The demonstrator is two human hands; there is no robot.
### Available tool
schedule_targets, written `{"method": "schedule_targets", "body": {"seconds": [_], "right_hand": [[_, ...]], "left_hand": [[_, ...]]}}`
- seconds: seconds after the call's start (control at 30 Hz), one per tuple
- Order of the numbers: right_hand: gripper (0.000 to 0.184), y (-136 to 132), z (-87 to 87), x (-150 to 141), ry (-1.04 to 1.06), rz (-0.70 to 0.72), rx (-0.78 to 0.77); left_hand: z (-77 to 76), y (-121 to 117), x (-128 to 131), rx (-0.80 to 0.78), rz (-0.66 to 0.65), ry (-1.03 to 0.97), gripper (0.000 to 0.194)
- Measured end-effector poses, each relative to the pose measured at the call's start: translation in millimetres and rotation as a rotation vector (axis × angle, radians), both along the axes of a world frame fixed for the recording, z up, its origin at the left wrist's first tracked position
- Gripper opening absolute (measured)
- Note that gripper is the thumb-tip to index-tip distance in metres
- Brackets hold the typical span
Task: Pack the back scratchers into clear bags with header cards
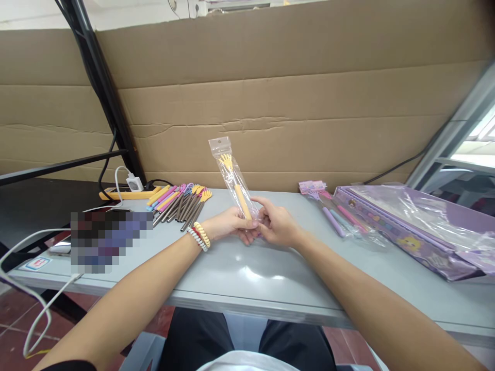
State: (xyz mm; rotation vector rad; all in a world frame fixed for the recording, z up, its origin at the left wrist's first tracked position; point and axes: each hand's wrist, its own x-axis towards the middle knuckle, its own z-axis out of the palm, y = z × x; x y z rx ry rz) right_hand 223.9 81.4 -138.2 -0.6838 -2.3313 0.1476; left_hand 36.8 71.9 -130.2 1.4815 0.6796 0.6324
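A yellow back scratcher (240,196) with a small hand-shaped head stands tilted inside a clear plastic bag (219,146), head end up. My left hand (231,224), with beaded bracelets at the wrist, is closed around the bag's lower end and the handle. The fingers of my right hand (279,222) pinch the same lower end from the right. To the left lies a pile of unbagged back scratchers (181,203) with metal rods and yellow, pink, purple and blue parts. On the right, several bagged back scratchers (338,214) lie flat.
A purple box (406,232) under clear plastic stands at the right of the grey table (240,278). At the left are a yellow power strip (129,195) with a white plug, white cables and a blurred-out object (110,239). Cardboard (270,103) walls the back.
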Motion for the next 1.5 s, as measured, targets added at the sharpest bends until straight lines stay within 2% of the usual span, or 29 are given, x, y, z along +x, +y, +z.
{"method": "schedule_targets", "body": {"seconds": [0.1, 0.23, 0.33, 0.47, 0.63, 0.73, 0.97, 1.2, 1.37, 1.43, 1.5], "right_hand": [[0.064, 1, -0.7, 0, -0.041, 0.012, -0.055], [0.060, 4, -1.3, -1, -0.048, -0.024, -0.017], [0.054, 5, 0.2, -1, -0.001, -0.058, 0.014], [0.054, 5, 2.7, -1, 0.024, -0.049, 0.018], [0.059, 4, 2.8, -1, 0.004, -0.030, -0.005], [0.062, 3, 2.8, -1, -0.016, -0.017, -0.021], [0.064, 4, 3.0, 2, -0.033, -0.005, -0.051], [0.061, 3, 6.6, 5, 0.040, 0.016, -0.074], [0.081, 3, 8.8, 6, 0.032, 0.090, -0.117], [0.068, 5, 7.4, 6, 0.011, 0.059, -0.077], [0.042, 8, 5.8, 5, 0.004, 0.027, -0.009]], "left_hand": [[1.4, -1, 1, 0.033, 0.012, 0.048, 0.038], [9.1, -7, 6, 0.183, 0.041, 0.152, 0.032], [15.3, -10, 10, 0.246, 0.195, 0.051, 0.028], [18.7, -8, 9, 0.237, 0.419, -0.138, 0.032], [14.0, -1, 6, 0.218, 0.515, -0.191, 0.034], [11.5, 1, 5, 0.231, 0.545, -0.149, 0.037], [11.5, 1, 4, 0.206, 0.526, -0.068, 0.036], [14.4, 5, -1, 0.154, 0.543, -0.168, 0.031], [18.1, 8, -7, 0.144, 0.644, -0.242, 0.026], [18.9, 9, -9, 0.131, 0.669, -0.255, 0.024], [19.1, 10, -10, 0.119, 0.674, -0.254, 0.022]]}}
